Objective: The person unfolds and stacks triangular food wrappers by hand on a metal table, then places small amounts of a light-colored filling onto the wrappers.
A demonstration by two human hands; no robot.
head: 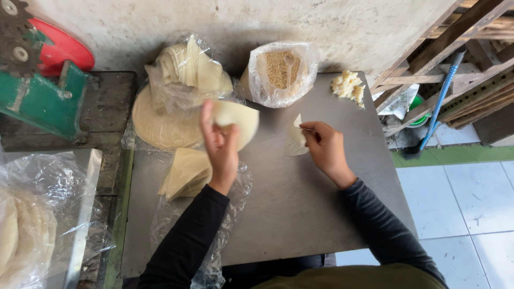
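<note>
From above, my left hand [220, 147] pinches one pale round wrapper [238, 124] over the steel counter [300, 214], my right hand [324, 147] closes on one folded wrapper [295, 140] mid-counter, with two open bags and one filling lump [348, 85] along the back edge.

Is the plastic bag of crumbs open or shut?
Open: the bag of crumbs has its mouth rolled back, leaving the brown crumbs exposed with a spoon standing in them.

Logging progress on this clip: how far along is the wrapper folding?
Done: a few folded wrappers lie stacked on plastic. In hand: the left hand lifts a round wrapper; the right hand presses a small folded piece on the metal table. Left: a stack of round wrappers, a bag of filling.
</note>
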